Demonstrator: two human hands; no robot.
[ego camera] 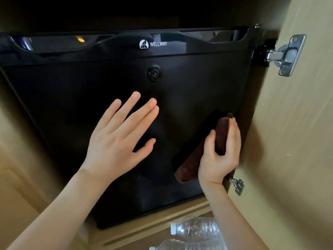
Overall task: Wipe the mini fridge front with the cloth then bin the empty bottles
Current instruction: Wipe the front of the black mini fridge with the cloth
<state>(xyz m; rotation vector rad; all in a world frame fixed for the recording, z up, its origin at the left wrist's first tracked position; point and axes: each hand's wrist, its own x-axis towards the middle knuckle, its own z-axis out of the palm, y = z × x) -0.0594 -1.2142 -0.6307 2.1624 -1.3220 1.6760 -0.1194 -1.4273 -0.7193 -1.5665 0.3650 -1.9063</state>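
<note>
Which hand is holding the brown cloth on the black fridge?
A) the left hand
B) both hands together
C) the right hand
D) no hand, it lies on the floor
C: the right hand grips the folded brown cloth against the fridge door, while the left hand is spread open and empty.

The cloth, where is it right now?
In the head view the brown cloth is folded in the right hand, pressed against the lower right of the black fridge door, near the open cabinet door.
</note>
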